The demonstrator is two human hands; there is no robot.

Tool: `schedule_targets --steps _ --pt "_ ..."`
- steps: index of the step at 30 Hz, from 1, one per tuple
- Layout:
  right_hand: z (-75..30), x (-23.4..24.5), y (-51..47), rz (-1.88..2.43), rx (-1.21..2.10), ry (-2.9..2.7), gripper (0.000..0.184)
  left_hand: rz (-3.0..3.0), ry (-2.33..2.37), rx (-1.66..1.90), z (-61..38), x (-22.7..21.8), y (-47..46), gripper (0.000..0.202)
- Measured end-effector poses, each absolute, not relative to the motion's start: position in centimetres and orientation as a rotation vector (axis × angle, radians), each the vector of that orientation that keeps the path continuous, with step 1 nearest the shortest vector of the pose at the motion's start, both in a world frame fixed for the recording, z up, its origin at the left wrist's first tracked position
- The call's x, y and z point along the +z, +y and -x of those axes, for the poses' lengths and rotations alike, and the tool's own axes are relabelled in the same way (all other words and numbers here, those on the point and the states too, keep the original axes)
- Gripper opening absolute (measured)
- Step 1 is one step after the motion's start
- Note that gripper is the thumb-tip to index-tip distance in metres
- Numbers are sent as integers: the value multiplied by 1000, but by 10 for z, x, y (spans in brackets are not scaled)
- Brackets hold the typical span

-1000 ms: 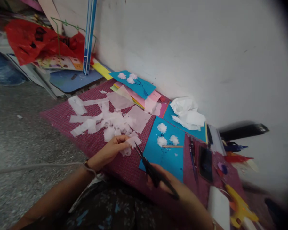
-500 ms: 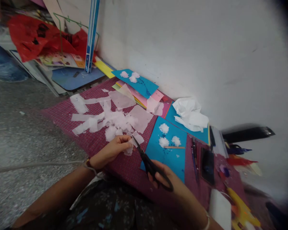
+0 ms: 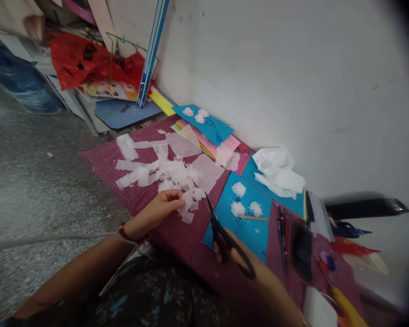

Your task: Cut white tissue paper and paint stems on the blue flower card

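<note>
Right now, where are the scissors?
In the head view, just right of centre in the lower half: the black scissors are in the right hand, blade tips close to the white paper held by the left hand.

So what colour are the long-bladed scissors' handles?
The looped scissor handles are black, shown best in the head view.

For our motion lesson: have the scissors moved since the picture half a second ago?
Yes: the scissors have shifted right, their tips now nearer the blue card.
</note>
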State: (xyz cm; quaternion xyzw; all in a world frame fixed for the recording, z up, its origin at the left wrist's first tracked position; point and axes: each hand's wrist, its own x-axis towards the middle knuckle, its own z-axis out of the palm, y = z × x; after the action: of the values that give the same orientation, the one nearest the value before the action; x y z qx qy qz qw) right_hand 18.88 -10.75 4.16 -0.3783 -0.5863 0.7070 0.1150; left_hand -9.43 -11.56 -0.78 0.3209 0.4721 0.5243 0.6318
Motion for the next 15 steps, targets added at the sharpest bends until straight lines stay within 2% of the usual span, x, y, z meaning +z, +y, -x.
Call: schedule_targets --steps 7,15 --pt "-188 50 -136 1254 2062 -1467 66 -745 999 1204 90 -8 -108 20" --pt "-178 48 -135 1242 2038 -1403 59 -643 733 1087 105 -11 -110 18"
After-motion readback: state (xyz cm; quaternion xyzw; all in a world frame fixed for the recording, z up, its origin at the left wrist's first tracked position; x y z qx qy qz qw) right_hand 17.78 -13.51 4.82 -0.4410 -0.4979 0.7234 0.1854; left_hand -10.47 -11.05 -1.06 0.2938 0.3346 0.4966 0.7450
